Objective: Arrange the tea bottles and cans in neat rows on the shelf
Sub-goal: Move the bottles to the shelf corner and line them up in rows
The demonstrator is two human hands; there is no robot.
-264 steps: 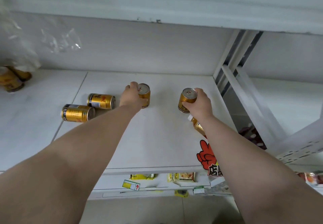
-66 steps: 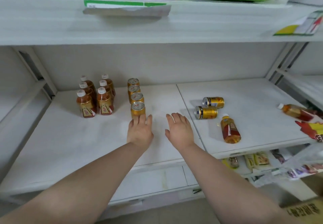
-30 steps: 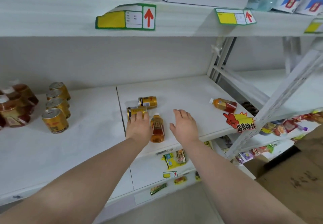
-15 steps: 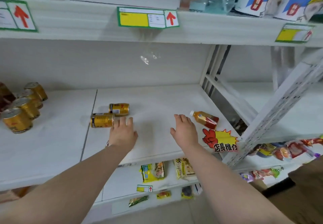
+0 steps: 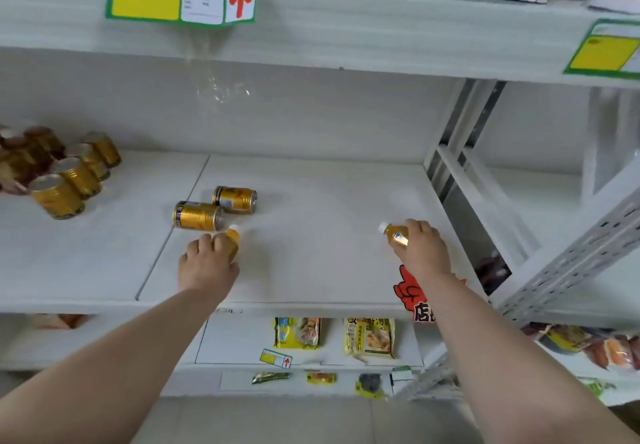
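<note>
Both hands now close around 2 bottles: left grip [image 5: 207, 263], right grip [image 5: 420, 248].

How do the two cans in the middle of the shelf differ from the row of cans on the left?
The two loose cans lie on their sides, while the row of cans stands upright. The loose pair sits askew near the shelf seam, close to the left hand; the row forms a neat line running toward the back wall, beside the bottles. Both groups look like the same gold cans.
</note>
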